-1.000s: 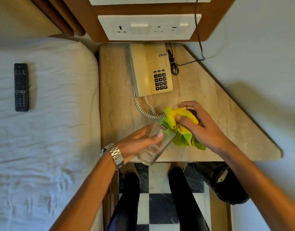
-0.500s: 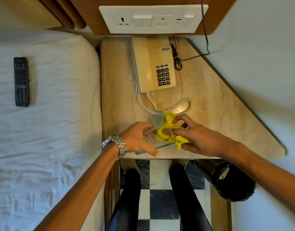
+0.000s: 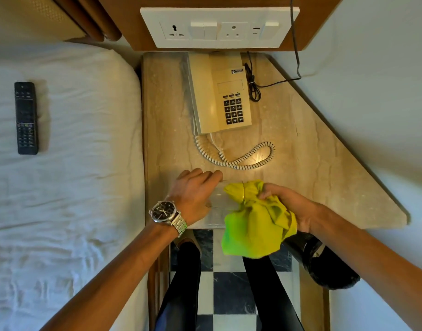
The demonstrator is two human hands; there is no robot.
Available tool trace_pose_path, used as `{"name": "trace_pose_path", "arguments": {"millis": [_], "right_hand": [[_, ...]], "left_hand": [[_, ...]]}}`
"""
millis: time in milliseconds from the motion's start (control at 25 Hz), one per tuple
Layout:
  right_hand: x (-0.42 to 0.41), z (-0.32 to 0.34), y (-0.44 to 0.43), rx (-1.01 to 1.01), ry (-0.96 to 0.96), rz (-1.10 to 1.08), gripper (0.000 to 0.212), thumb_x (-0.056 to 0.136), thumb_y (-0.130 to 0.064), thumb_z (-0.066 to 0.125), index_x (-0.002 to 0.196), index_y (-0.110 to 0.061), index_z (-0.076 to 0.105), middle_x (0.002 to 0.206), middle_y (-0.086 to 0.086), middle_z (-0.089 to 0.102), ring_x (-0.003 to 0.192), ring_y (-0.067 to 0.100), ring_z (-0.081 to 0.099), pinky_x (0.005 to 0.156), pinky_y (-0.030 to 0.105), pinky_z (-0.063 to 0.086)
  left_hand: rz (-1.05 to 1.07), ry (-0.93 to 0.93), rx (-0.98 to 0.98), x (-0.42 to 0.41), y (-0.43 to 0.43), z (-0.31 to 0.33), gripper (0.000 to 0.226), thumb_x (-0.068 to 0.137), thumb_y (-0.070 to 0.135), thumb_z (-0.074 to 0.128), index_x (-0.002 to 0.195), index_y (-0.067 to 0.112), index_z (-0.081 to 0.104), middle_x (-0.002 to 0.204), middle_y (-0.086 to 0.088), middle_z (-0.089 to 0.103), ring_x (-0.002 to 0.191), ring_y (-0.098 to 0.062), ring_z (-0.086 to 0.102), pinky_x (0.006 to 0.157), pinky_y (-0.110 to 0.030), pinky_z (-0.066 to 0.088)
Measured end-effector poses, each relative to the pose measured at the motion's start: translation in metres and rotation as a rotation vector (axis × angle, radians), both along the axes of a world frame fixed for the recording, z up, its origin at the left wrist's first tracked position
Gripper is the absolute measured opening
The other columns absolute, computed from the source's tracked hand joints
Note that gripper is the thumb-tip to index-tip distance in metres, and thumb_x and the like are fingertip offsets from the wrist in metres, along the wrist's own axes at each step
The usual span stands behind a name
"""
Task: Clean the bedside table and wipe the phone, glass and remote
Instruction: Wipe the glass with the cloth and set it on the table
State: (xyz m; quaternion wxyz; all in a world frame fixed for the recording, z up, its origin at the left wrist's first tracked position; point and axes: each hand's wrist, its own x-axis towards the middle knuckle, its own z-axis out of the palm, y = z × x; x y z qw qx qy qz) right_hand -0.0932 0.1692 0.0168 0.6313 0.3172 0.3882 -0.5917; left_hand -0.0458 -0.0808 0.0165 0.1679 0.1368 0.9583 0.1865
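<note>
The remote (image 3: 26,118) lies on the bed (image 3: 74,168); the left hand (image 3: 195,194), knuckles up, curls its fingers round the glass (image 3: 220,203) (tipped sideways) over the front edge of the desk (image 3: 324,163); the right hand (image 3: 292,207) clutches a yellow cloth (image 3: 255,225) at the glass's mouth; the phone (image 3: 219,94) sits behind

- A bed (image 3: 62,187) with a white sheet (image 3: 90,235) is on the left.
- The wall (image 3: 372,91) on the right is pale.
- The floor (image 3: 231,290) has black and white squares.
- A white plug board (image 3: 219,27) sits on brown wood (image 3: 310,20).
</note>
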Motion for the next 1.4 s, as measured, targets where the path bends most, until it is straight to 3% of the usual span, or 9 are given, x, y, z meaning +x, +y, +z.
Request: {"name": "trace_pose_path", "arguments": {"millis": [120, 240, 400, 560, 680, 800, 880, 1160, 1400], "right_hand": [[0.003, -0.006, -0.009, 0.106, 0.355, -0.012, 0.017, 0.081, -0.011, 0.07, 0.094, -0.011, 0.081, 0.093, 0.012, 0.078, 0.079, 0.022, 0.075, 0.071, 0.031, 0.062], [0.009, -0.006, -0.018, 0.2, 1.048, 0.088, 0.036, 0.089, 0.005, 0.067, 0.12, -0.01, 0.071, 0.114, 0.007, 0.075, 0.103, 0.017, 0.07, 0.089, 0.027, 0.056], [0.005, -0.005, -0.012, 0.182, 1.719, 0.623, 0.051, 0.085, 0.006, 0.066, 0.134, -0.007, 0.062, 0.131, 0.016, 0.059, 0.12, 0.028, 0.052, 0.101, 0.034, 0.043], [-0.006, -0.009, -0.007, 0.319, 1.512, 0.584, 0.042, 0.093, -0.004, 0.066, 0.134, -0.009, 0.059, 0.127, 0.013, 0.063, 0.113, 0.026, 0.059, 0.097, 0.036, 0.048], [0.001, -0.01, 0.008, 0.542, 1.22, 0.277, 0.039, 0.095, -0.002, 0.061, 0.132, -0.014, 0.058, 0.114, -0.004, 0.069, 0.1, 0.013, 0.064, 0.093, 0.04, 0.054], [0.009, -0.004, -0.012, 0.467, 1.095, 0.085, 0.054, 0.091, -0.004, 0.063, 0.139, -0.027, 0.052, 0.113, -0.024, 0.066, 0.103, -0.004, 0.062, 0.084, 0.011, 0.051], [0.005, 0.001, -0.036, 0.407, 1.055, -0.014, 0.054, 0.09, -0.017, 0.064, 0.14, -0.032, 0.053, 0.118, -0.022, 0.067, 0.109, -0.003, 0.063, 0.086, 0.011, 0.051], [-0.003, 0.001, -0.091, 0.425, 0.778, -0.407, 0.026, 0.101, -0.027, 0.057, 0.124, -0.022, 0.068, 0.115, 0.003, 0.074, 0.108, 0.016, 0.069, 0.096, 0.038, 0.056], [0.022, -0.004, -0.107, 0.295, 0.49, -0.455, 0.02, 0.104, -0.027, 0.054, 0.108, -0.021, 0.072, 0.107, 0.011, 0.076, 0.103, 0.026, 0.071, 0.093, 0.043, 0.056]], "left_hand": [[0.084, -0.03, 0.028, 0.005, -0.004, -0.001, 0.058, 0.07, 0.031, 0.084, 0.12, 0.02, 0.059, 0.106, 0.002, 0.07, 0.093, -0.024, 0.066, 0.074, -0.034, 0.053], [0.268, -0.288, 0.217, 0.001, -0.006, 0.002, 0.061, 0.061, 0.042, 0.086, 0.113, 0.024, 0.058, 0.103, 0.01, 0.071, 0.085, -0.019, 0.069, 0.07, -0.035, 0.057], [0.54, -0.746, 0.635, -0.006, -0.012, 0.005, 0.057, 0.053, 0.038, 0.091, 0.101, 0.019, 0.069, 0.094, 0.003, 0.077, 0.079, -0.021, 0.074, 0.059, -0.035, 0.059], [0.867, -0.913, 0.925, 0.011, -0.012, 0.011, 0.054, 0.053, 0.037, 0.094, 0.101, 0.018, 0.075, 0.09, -0.008, 0.078, 0.074, -0.022, 0.074, 0.067, -0.035, 0.06], [1.234, -0.881, 1.336, 0.013, -0.012, 0.012, 0.089, 0.045, 0.064, 0.093, 0.12, 0.023, 0.066, 0.097, -0.007, 0.076, 0.077, -0.021, 0.072, 0.065, -0.033, 0.061], [1.277, -0.743, 1.252, -0.001, -0.006, 0.006, 0.073, 0.063, 0.067, 0.079, 0.128, 0.038, 0.059, 0.111, -0.003, 0.075, 0.105, -0.025, 0.065, 0.093, -0.05, 0.057], [1.3, -0.671, 1.159, -0.011, 0.002, 0.005, 0.054, 0.069, 0.056, 0.077, 0.12, 0.043, 0.064, 0.119, 0.001, 0.072, 0.111, -0.023, 0.06, 0.109, -0.059, 0.044], [1.412, -0.469, 1.291, -0.033, 0.005, 0.0, 0.065, 0.069, 0.027, 0.09, 0.125, 0.015, 0.058, 0.132, -0.011, 0.065, 0.112, -0.026, 0.071, 0.076, -0.036, 0.061], [1.414, -0.284, 1.154, -0.036, 0.0, -0.014, 0.105, 0.044, 0.045, 0.101, 0.126, 0.001, 0.054, 0.121, -0.012, 0.07, 0.107, -0.023, 0.073, 0.082, -0.037, 0.061]]}}
